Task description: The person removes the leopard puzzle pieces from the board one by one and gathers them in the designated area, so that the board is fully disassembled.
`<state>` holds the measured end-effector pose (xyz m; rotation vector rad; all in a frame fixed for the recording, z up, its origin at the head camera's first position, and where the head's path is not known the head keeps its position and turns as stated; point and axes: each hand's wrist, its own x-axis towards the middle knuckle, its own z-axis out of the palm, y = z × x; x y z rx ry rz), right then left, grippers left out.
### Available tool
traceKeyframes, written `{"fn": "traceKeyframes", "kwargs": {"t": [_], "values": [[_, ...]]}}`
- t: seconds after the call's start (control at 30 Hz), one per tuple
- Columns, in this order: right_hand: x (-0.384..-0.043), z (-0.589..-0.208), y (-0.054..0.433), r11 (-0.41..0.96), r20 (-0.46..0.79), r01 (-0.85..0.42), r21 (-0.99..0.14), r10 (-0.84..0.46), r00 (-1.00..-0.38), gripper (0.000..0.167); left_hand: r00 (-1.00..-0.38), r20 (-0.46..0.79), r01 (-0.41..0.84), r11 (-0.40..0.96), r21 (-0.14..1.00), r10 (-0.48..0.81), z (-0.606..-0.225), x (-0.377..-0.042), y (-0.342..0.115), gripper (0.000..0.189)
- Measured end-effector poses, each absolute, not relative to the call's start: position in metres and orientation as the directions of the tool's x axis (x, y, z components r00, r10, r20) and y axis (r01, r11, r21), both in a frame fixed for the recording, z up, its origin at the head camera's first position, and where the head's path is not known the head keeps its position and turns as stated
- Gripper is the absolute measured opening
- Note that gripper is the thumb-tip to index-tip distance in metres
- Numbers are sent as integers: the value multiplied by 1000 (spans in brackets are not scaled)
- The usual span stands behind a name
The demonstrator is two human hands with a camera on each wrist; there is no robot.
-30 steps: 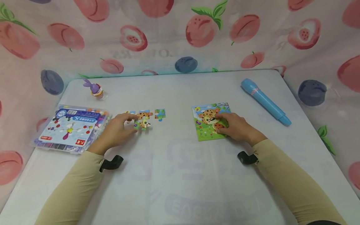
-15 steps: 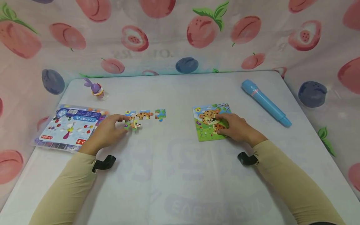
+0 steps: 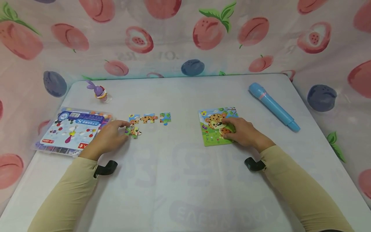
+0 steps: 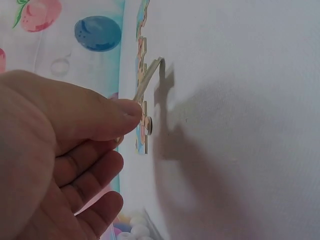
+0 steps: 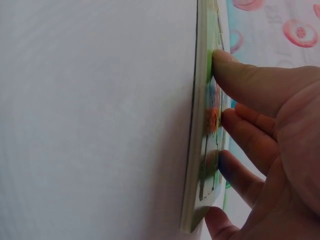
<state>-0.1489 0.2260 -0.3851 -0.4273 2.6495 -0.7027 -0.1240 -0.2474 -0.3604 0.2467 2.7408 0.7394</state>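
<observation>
Between thumb and forefinger my left hand pinches a jigsaw piece with a spotted animal's muzzle on green. In the left wrist view that jigsaw piece is tilted, one end just over the white surface. Three more jigsaw pieces lie in a spaced row right behind it. On the right is a square puzzle board picturing a spotted cub on grass. The fingertips of my right hand rest on the board's face, with thumb and fingers spread apart, as the right wrist view also shows.
A clear plastic case with a blue-white printed sheet stands close by my left wrist. Behind it is a small purple rabbit figure. A blue pen-shaped tube lies at the back right. A fruit-patterned curtain borders the table.
My left hand has moved left with the jigsaw piece, from in front of the middle piece to in front of the leftmost one. The right hand stays on the board.
</observation>
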Motion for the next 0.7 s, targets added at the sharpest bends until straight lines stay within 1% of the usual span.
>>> {"fn": "traceKeyframes", "kwargs": {"t": [0.37, 0.7], "values": [[-149, -386, 226, 834, -269, -193, -517, -372, -888, 63, -931, -255, 122, 882, 456, 261, -364, -125, -250, 42], [-149, -386, 225, 836, -274, -184, -517, -365, -890, 63, -923, -311, 78, 900, 428, 228, -368, -128, -248, 44]]}}
